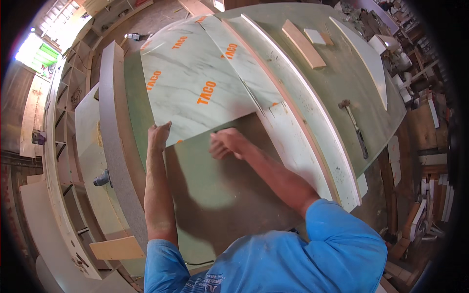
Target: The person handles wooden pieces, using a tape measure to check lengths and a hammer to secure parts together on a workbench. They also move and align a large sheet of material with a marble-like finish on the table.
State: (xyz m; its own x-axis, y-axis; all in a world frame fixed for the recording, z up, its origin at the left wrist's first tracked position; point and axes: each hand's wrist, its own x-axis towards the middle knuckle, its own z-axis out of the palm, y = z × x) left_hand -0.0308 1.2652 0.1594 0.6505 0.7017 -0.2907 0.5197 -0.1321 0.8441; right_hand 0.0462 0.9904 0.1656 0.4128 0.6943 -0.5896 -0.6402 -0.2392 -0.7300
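Observation:
A white marble-patterned laminate sheet (190, 63) with orange lettering lies over a green work surface (195, 180). My left hand (159, 136) is closed on the sheet's near left edge, thumb on top. My right hand (227, 143) is curled shut just at the near edge, right of the middle; its fingers are slightly blurred. Whether something small is inside its fist is hidden. A narrower strip of the same marble pattern (244, 63) runs along the sheet's right side.
Long wood and white strips (312, 102) border the sheet on the right. Farther right are a hammer (354, 127), a short wooden board (303, 44) and a white panel (364, 61). A grey-faced curved-looking board (112, 97) stands on the left, beside a dark power tool (102, 178).

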